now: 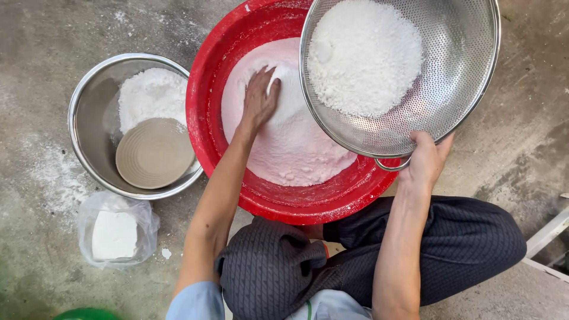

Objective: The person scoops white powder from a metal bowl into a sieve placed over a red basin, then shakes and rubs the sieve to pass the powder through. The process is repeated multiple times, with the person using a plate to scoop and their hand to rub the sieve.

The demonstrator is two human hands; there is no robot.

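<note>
A red plastic basin [204, 109] sits on the concrete floor, holding a heap of fine white flour [290, 142]. My left hand [259, 99] lies flat on that heap, fingers spread. My right hand [425, 157] grips the rim of a perforated metal colander [456, 71], held tilted over the right side of the basin. Inside the colander lies a mound of coarser white flour [363, 56].
Left of the basin stands a steel bowl [89, 118] with white flour [151, 95] and a round beige dish [154, 152] in it. A clear plastic bag of white powder [115, 234] lies below it. Spilled powder dusts the floor. A white frame [548, 237] is at the right.
</note>
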